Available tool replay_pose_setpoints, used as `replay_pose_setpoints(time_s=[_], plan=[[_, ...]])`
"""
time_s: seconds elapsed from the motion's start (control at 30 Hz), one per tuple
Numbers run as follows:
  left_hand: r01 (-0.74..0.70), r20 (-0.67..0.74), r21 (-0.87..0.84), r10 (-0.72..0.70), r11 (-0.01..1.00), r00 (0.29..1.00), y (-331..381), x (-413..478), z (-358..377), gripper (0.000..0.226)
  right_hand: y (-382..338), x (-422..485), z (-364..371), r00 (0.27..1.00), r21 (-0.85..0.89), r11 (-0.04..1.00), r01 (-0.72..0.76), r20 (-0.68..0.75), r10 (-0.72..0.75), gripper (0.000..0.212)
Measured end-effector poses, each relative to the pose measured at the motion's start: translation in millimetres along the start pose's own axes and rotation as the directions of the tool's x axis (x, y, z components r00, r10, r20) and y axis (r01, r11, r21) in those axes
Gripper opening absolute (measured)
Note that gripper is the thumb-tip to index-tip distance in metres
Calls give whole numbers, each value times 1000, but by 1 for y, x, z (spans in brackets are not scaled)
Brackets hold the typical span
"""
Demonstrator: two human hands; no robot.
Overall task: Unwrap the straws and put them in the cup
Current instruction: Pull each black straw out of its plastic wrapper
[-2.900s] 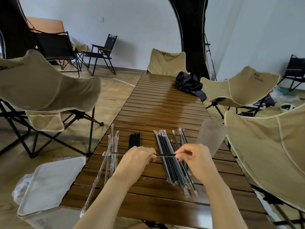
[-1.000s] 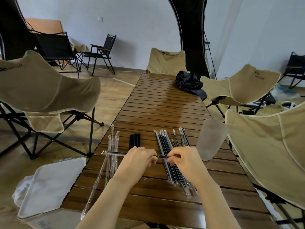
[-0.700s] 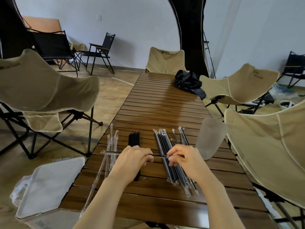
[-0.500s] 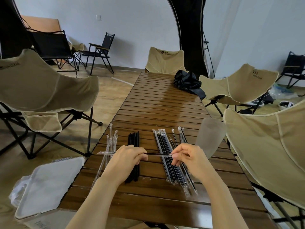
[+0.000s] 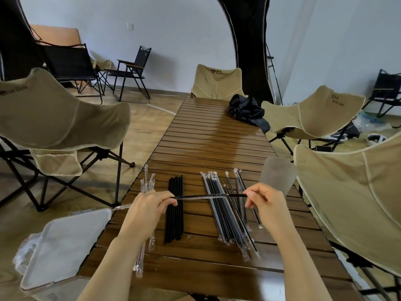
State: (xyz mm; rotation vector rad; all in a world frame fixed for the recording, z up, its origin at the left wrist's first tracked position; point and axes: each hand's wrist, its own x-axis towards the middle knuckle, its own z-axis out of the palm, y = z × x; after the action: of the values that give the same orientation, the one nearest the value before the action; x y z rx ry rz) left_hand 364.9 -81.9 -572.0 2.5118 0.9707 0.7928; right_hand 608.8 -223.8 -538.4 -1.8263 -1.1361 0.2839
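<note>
A black straw (image 5: 208,196) is held level above the wooden table (image 5: 212,140). My right hand (image 5: 265,203) pinches its bare right end. My left hand (image 5: 149,208) grips the clear wrapper (image 5: 121,207), whose loose end sticks out to the left. A pile of wrapped black straws (image 5: 225,211) lies under the held straw. Bare black straws (image 5: 174,209) lie side by side in front of my left hand. Several clear wrappers (image 5: 147,185) lie at the table's left edge. The frosted plastic cup (image 5: 277,178) stands behind my right hand.
Beige folding chairs stand on the left (image 5: 56,118), on the right (image 5: 355,198) and at the far end (image 5: 217,83). A black cloth bundle (image 5: 247,110) lies far down the table. A white lidded bin (image 5: 63,244) stands on the floor at the lower left.
My hands have moved apart: the right has pulled the straw further right out of the wrapper, and the left has slid the wrapper left.
</note>
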Motion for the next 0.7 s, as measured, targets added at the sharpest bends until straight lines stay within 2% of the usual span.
replay_pose_setpoints(time_s=[0.07,0.13,0.23,0.3,0.37,0.47,0.6,0.7], plan=[[48,-51,22,-46,999,998,-5,-3,0,20,4,1,-2,993,20,999,-50,-108,52,16],[159,-131,22,-155,987,979,-9,-6,-2,19,7,2,-5,958,56,991,-121,-255,131,16],[354,-247,-11,-345,935,905,-15,-9,-2,24,13,4,-4,862,112,961,-253,-425,277,16],[475,-278,-85,-478,876,833,-14,-8,1,27,10,4,0,822,144,947,-289,-469,322,16],[535,-285,-186,-567,824,773,-8,-6,5,22,3,1,9,839,141,948,-286,-442,319,15],[503,-264,-319,-585,803,767,2,-3,10,25,-13,-5,36,925,16,968,-250,-290,244,12],[566,-109,-239,-601,789,792,0,0,19,16,-26,-18,80,985,-261,951,-168,-76,153,14],[612,33,-191,-618,768,786,-2,0,23,32,-32,-26,95,987,-353,926,-130,39,154,15]])
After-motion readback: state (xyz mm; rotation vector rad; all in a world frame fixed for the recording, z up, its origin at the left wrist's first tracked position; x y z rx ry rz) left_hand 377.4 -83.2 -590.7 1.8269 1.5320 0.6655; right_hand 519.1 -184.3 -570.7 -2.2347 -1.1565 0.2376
